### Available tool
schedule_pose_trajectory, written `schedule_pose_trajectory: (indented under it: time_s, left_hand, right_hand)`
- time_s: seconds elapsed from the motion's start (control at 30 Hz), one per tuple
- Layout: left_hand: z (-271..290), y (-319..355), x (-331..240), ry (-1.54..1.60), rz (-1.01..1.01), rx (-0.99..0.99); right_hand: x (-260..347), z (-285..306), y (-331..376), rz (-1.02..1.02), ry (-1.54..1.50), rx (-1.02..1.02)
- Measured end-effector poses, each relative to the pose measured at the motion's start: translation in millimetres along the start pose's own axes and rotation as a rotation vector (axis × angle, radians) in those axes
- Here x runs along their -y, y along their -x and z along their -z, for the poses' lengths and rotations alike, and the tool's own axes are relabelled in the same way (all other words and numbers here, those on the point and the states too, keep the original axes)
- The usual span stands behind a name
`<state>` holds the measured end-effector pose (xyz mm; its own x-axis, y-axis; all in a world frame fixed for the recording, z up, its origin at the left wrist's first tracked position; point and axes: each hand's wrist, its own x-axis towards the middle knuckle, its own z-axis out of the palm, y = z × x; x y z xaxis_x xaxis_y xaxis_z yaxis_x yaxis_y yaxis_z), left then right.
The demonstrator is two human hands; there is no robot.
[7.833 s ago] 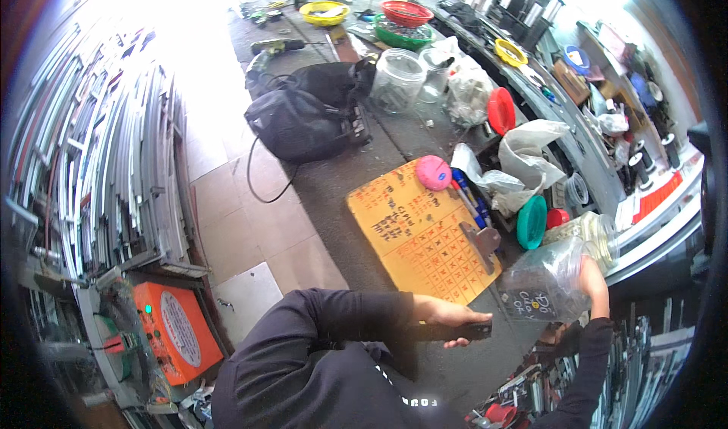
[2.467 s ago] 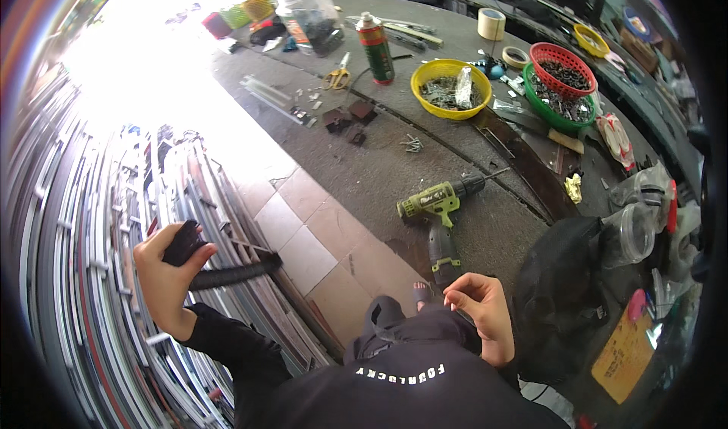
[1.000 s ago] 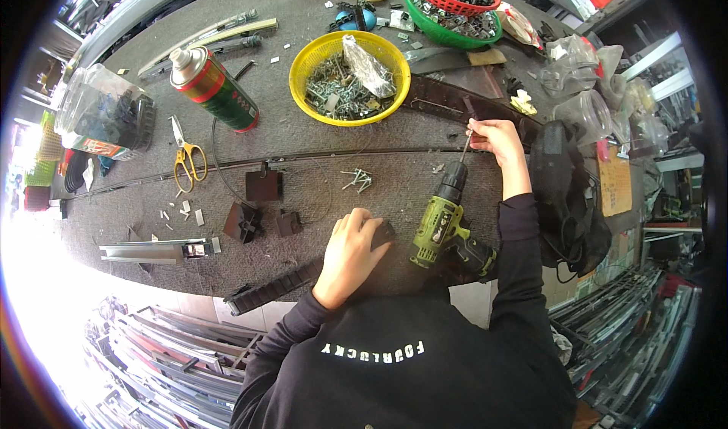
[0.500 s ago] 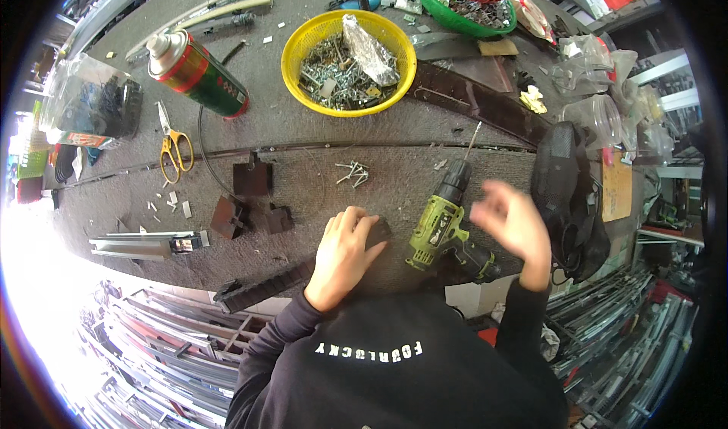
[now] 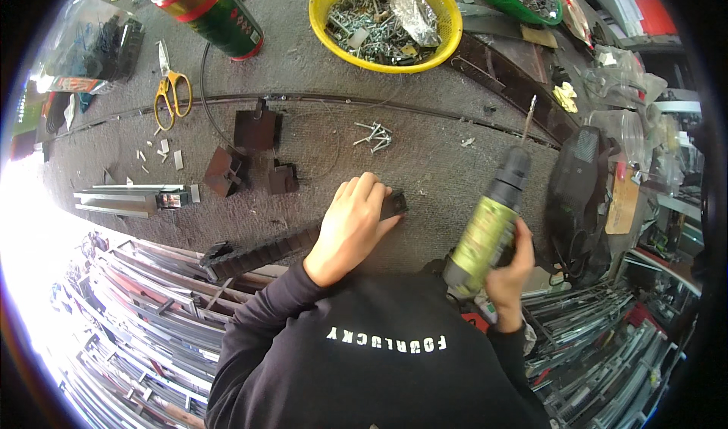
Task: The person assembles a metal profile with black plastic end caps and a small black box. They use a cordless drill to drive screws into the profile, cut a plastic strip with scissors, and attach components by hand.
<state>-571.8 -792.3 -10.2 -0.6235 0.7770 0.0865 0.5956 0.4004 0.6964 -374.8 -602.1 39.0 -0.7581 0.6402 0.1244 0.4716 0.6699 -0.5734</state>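
Two hands are busy at the lower middle of the head view. Your left hand (image 5: pixel 355 228) lies flat, fingers together, pressing down on a long dark ribbed strip (image 5: pixel 262 253) at the near edge of the grey workbench (image 5: pixel 447 167). Your right hand (image 5: pixel 509 271), which half a second ago hovered blurred above the tool, now has its fingers wrapped round the grip of the green cordless drill (image 5: pixel 489 228), lifted with its bit pointing toward the upper right. That suggests you are ready to drive a fastener; loose screws (image 5: pixel 374 134) lie just above, the yellow basket (image 5: pixel 447 20) farther up.
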Motion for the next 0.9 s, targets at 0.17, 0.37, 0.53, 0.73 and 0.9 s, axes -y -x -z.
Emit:
schedule_pose_trajectory:
  time_s: [0.17, 0.37, 0.53, 0.73, 0.9]
  left_hand:
    - [-3, 0, 2, 0.011, -0.013, -0.021]
    - [-2, 0, 2, 0.023, -0.015, -0.043]
    - [-2, 0, 2, 0.015, -0.007, -0.035]
    - [-1, 0, 2, -0.024, -0.005, -0.006]
    - [-1, -2, 0, -0.019, -0.023, -0.041]
  right_hand:
    - [-11, 93, 23, -0.315, -0.205, 0.273]
    - [-70, 143, 59, 0.037, 0.059, 0.554]
    - [-54, 105, 38, 0.016, 0.261, 0.595]
    - [-14, 20, -16, -0.015, -0.13, 0.219]
    - [-5, -3, -48, 0.137, 0.18, 0.352]
